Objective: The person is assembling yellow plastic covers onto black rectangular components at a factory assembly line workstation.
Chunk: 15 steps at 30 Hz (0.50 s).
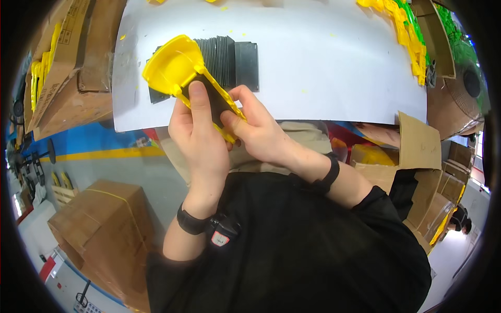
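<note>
A yellow plastic part [175, 65] with a scoop-shaped end and two long side rails is held tilted above the near edge of the white table [323, 68]. Between its rails lies a flat black panel [214, 99]. My left hand [201, 138] grips the part from below, its thumb along the panel near the scoop. At the lower end, my right hand [261, 130] is closed round the rail, thumb pressed on the panel; some of its fingers are hidden. Just behind the part, a row of dark grey plates [216, 57] lies on the table, partly covered by it.
Yellow and green plastic pieces [412, 41] are heaped at the table's far right. Cardboard boxes stand at the left [78, 99], lower left [99, 219] and right [420, 141]. A fan [462, 96] is at the right, with another person [460, 219] farther off.
</note>
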Available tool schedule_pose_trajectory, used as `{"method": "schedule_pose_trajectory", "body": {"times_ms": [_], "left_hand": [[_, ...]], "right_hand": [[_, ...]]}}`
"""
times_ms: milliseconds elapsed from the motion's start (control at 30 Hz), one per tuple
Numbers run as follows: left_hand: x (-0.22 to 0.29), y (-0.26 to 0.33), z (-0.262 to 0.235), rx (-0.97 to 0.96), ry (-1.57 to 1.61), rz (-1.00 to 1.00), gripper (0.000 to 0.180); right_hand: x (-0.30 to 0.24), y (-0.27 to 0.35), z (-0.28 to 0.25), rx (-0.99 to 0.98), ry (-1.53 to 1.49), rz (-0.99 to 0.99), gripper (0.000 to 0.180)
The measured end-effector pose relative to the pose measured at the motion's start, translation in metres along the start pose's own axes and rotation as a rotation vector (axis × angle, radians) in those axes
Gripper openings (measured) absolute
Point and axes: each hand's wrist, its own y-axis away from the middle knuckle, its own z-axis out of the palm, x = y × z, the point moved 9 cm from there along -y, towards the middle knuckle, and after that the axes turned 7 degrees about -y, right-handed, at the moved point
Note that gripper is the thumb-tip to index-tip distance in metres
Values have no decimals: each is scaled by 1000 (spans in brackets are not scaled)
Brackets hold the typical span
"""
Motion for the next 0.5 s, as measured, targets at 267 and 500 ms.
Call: {"method": "schedule_pose_trajectory", "body": {"times_ms": [267, 500], "left_hand": [[-5, -11, -5, -63, -148, 34, 33], [-9, -9, -5, -67, 21, -88, 41]], "right_hand": [[8, 0, -8, 2, 50, 77, 17], [4, -1, -9, 29, 167, -68, 21]]}}
